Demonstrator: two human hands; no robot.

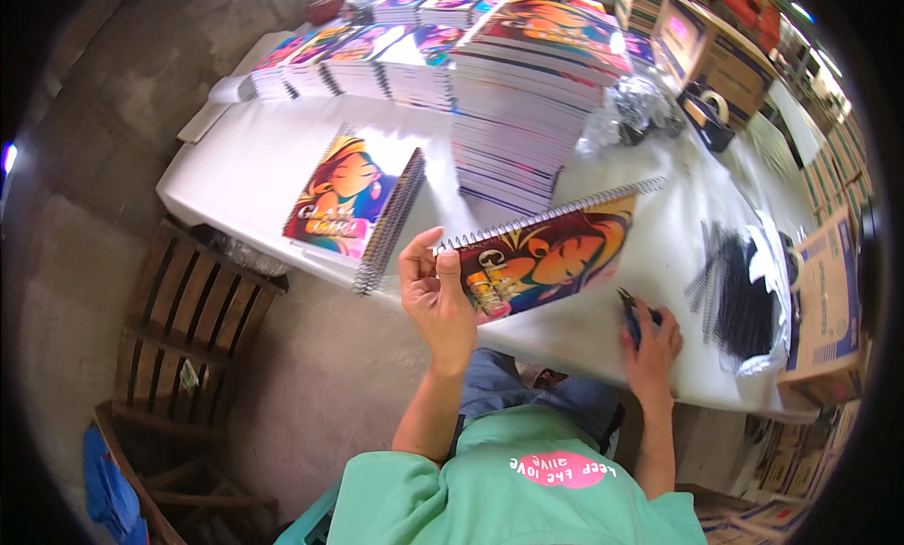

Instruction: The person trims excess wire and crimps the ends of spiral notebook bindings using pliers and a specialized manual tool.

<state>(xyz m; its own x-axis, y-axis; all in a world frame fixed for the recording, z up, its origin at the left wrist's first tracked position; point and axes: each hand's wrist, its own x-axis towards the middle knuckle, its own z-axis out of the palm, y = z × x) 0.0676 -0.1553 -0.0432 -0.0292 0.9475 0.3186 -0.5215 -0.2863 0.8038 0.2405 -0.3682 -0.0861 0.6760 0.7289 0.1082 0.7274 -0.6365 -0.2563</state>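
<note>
My left hand (439,300) pinches one end of a spiral notebook (556,258), thumb on top near the coil. Its cover shows a colourful illustrated face, and it is held tilted, with the wire spiral along its upper edge. At the table's near edge, my right hand (652,342) is closed round dark-handled pliers (633,314), their tips pointing away from me. Left of the held notebook lie finished-looking spiral notebooks (341,201) with the same cover, in a low stack with coils along its right side.
A tall stack of unbound books (527,112) stands mid-table, with rows of notebook stacks (353,65) behind. Black spiral coils (739,291) lie at the right beside a cardboard box (824,305). A tape dispenser (708,116) and crumpled clear plastic (631,112) sit farther back. A wooden slatted pallet (193,309) stands at left.
</note>
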